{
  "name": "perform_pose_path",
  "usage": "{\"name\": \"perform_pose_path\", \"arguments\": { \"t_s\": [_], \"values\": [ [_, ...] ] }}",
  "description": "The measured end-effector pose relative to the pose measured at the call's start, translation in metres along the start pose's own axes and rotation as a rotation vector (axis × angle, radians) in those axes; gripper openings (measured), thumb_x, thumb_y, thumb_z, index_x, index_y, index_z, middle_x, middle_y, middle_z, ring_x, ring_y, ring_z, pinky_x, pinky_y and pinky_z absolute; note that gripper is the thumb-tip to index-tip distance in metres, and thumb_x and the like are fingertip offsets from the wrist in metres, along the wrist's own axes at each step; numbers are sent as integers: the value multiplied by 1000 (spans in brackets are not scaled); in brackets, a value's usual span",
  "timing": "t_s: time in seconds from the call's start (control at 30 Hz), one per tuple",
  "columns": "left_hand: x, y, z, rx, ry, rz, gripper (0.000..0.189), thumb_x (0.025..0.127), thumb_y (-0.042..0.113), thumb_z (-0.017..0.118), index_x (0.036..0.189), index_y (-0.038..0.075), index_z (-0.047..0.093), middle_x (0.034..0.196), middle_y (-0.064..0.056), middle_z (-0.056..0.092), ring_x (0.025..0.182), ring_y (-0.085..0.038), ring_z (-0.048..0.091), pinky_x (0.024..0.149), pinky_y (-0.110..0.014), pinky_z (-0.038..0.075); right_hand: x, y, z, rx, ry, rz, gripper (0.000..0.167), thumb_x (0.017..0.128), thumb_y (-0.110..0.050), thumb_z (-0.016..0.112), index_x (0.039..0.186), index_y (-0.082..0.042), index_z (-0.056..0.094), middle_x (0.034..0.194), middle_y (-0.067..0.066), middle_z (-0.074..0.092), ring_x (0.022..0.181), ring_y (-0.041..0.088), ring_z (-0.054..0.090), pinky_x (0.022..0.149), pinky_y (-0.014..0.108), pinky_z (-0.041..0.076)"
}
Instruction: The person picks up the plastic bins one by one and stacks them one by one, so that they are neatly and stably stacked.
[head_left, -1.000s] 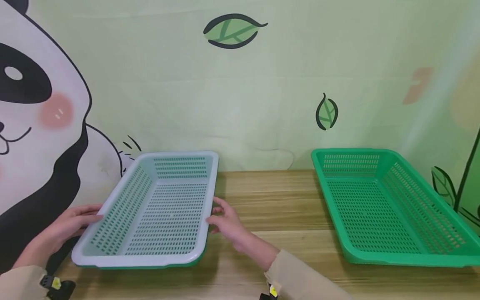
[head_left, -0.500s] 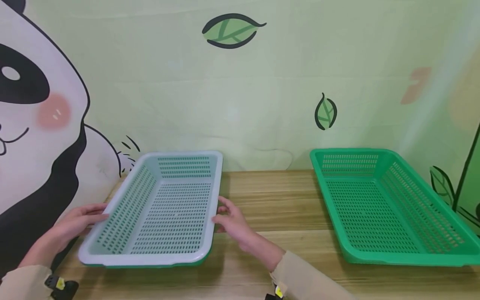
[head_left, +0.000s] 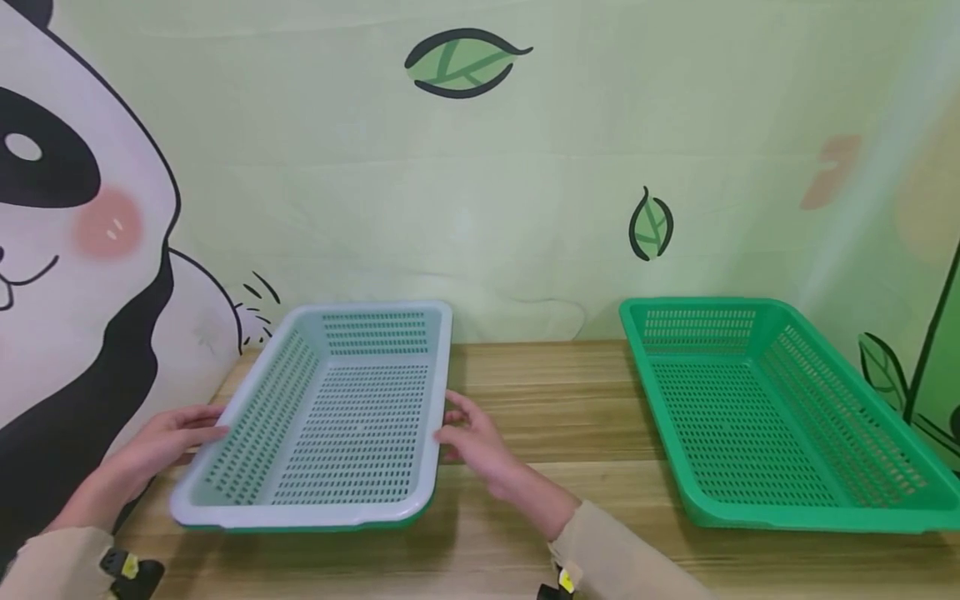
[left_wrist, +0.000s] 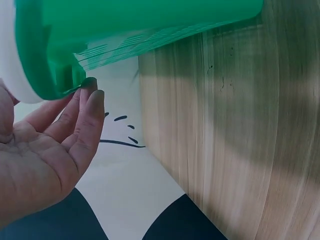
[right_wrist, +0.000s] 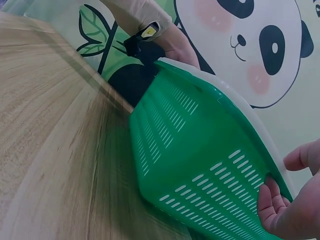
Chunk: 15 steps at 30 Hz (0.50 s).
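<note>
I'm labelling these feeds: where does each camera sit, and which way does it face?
Head: on the head, looking forward and down at the white basket and right basket; left hand, right hand, sleeves show.
Left wrist: on that wrist, looking past the left hand at the lower basket and table; only that hand shows.
Right wrist: on that wrist, looking across the lower basket toward the panda; right hand close, left hand beyond.
Both wrist views share the lower basket and table.

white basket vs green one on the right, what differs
The white basket is pale, the right basket green. The white basket sits in another green basket; the right basket stands alone. Left hand and right hand hold the white basket, not the right basket. Both are rectangular and perforated.
</note>
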<state>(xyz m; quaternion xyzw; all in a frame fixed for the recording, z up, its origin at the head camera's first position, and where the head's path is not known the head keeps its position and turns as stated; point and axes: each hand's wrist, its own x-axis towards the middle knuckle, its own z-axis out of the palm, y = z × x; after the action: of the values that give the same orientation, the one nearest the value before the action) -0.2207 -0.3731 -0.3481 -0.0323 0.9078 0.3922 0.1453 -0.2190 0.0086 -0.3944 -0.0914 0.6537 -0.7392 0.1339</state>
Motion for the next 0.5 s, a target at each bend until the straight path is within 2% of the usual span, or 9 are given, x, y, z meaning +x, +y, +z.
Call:
{"name": "perform_pose_path", "arguments": {
  "t_s": [0.17,0.27,0.3,0.4,0.5],
  "values": [
    [1,1,3,4,10,16,67,93,33,48,135,-14,25,129,-30,41,101,-21,52,83,-45,45,0,-1,-4,-19,4,-2,65,79,-2,56,140,-4,31,106,12,48,77,13,54,68,24,49],
    [6,-4,3,-16,5,37,69,92,35,51,135,-13,26,128,-29,43,100,-20,53,82,-44,45,-1,-2,-5,-25,4,-2,66,79,-2,56,140,-4,30,107,12,48,78,14,54,69,25,49],
    [9,-8,2,-17,2,49,66,92,35,51,135,-10,29,125,-25,48,98,-18,54,81,-42,46,-1,-2,-6,-26,4,-1,66,80,-2,56,140,-4,30,108,12,48,78,14,54,69,25,49],
    [12,-11,3,-37,-5,63,69,89,37,54,135,-9,31,122,-22,52,98,-20,55,80,-42,46,0,-1,-8,-28,5,0,66,79,-2,56,139,-4,31,108,13,48,77,14,54,69,25,49],
    [10,-6,5,-31,2,51,70,89,39,54,136,-7,31,122,-20,53,98,-19,56,80,-41,47,0,-1,-10,-29,7,1,66,78,-2,56,139,-4,31,107,13,48,76,14,54,70,27,49]
  ]
}}
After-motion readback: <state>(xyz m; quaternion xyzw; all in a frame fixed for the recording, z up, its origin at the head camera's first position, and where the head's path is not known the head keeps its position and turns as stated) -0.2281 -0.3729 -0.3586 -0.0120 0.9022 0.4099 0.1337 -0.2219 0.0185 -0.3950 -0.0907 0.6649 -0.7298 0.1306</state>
